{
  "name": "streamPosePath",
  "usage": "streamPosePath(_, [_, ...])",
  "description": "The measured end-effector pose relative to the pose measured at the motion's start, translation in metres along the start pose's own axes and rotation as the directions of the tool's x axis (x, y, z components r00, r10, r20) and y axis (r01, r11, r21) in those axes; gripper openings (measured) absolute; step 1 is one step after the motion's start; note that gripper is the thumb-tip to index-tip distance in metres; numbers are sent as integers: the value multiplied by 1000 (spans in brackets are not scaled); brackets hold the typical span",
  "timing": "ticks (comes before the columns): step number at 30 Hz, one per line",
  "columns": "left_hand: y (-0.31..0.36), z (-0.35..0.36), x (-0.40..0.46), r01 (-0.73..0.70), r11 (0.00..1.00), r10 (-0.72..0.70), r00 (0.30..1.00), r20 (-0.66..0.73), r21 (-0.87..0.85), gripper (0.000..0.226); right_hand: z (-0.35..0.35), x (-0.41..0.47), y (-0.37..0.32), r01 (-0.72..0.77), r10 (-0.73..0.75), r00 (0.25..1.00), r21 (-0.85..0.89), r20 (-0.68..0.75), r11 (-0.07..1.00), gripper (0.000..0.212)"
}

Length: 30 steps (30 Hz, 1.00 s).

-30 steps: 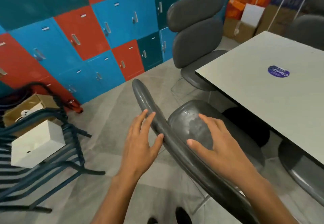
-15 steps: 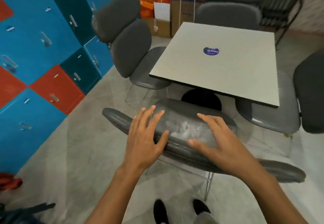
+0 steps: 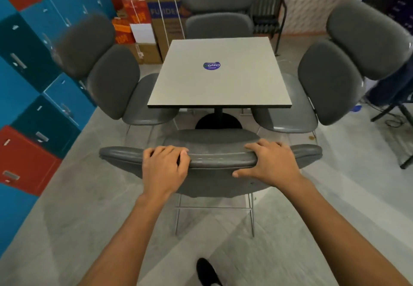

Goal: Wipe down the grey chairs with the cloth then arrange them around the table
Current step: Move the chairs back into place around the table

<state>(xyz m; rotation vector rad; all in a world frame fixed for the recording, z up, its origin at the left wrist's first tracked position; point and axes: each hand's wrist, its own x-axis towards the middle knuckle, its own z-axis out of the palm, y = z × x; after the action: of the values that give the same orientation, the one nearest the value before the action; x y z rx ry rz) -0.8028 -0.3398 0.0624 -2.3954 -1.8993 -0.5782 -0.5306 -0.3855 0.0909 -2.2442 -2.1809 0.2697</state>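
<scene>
Item: grey chair point(image 3: 212, 175), nearest of four, seen from behind and above. Its top backrest pad runs crosswise, left to right, directly under both hands; its seat extends forward beyond the fingers toward the table point(image 3: 220, 80), whose near edge lies parallel to the pad and just past the seat's front. Left hand point(image 3: 164, 169): fingers curled over the pad's top edge left of centre, gripping. Right hand point(image 3: 269, 162): fingers draped over the pad right of centre, thumb spread along its rear face, holding. Hands set about evenly either side of the chair's midline, neither clearly nearer. Judged move: a straight push away from the body, square to the table edge. No cloth visible. Other chairs stand left, right and beyond the table.
</scene>
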Motion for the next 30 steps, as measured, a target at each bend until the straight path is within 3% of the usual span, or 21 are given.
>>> streamPosePath(6, [2,-7,12,-44,983,24,993,114,176,45,9,-13,8,-22,15,994,-67,-104,998,96])
streamPosePath(11, [4,-6,31,-99,977,67,983,171,188,44,14,0,18,23,-43,980,-98,-197,995,107])
streamPosePath(18, [4,0,42,-85,973,55,989,139,217,47,22,23,35,153,-199,889,-143,-413,978,87])
streamPosePath(30, [57,25,79,-46,981,23,993,120,189,54,-2,78,92,115,-148,943,-126,-298,985,82])
